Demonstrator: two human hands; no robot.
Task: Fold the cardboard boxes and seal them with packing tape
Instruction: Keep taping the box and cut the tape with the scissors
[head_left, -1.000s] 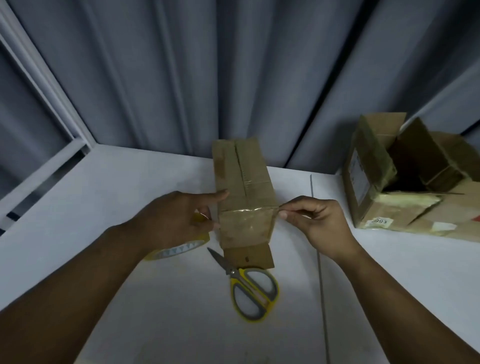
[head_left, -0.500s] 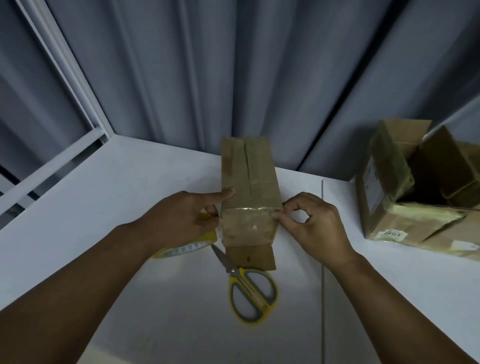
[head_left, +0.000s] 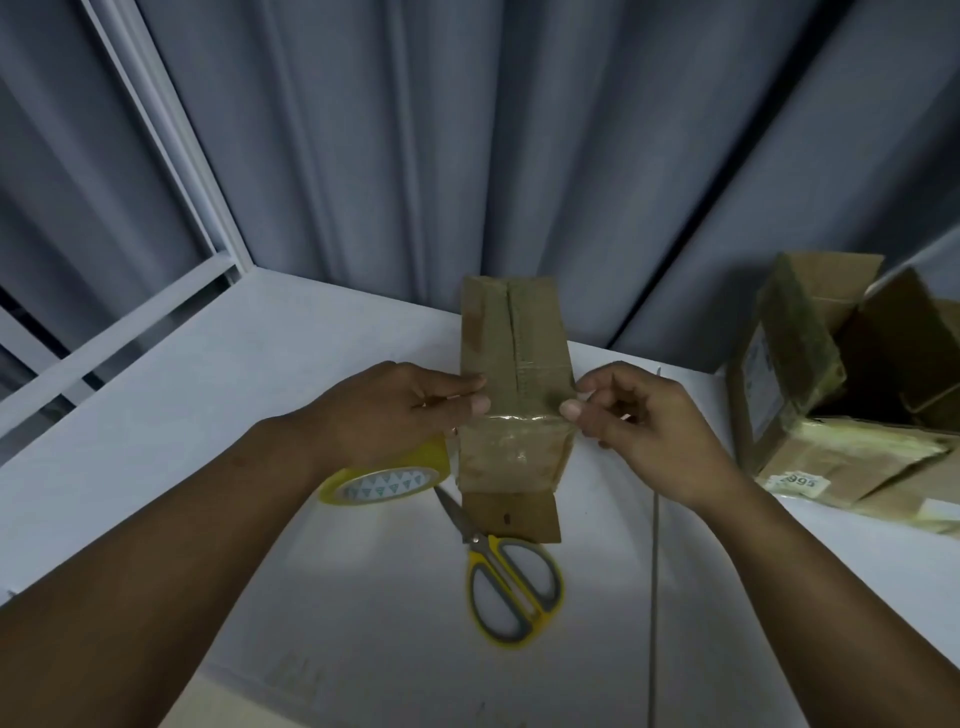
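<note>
Box (head_left: 511, 338) mid-frame, tape strip (head_left: 519, 419) across its near top edge.
I see left hand (head_left: 400, 413) pinching its left edge, right hand (head_left: 644, 421) pinching the strip's right end.

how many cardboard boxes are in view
2. A narrow box at the centre, held between the left hand and right hand; an open box at the right edge, cut off, so more may hide there.

White table (head_left: 218, 415), grey curtain (head_left: 467, 156) behind, white frame (head_left: 171, 145) left.

A packing corner: white table (head_left: 218, 415), grey curtains (head_left: 467, 156), cardboard boxes (head_left: 795, 338), tape roll (head_left: 384, 480).
</note>
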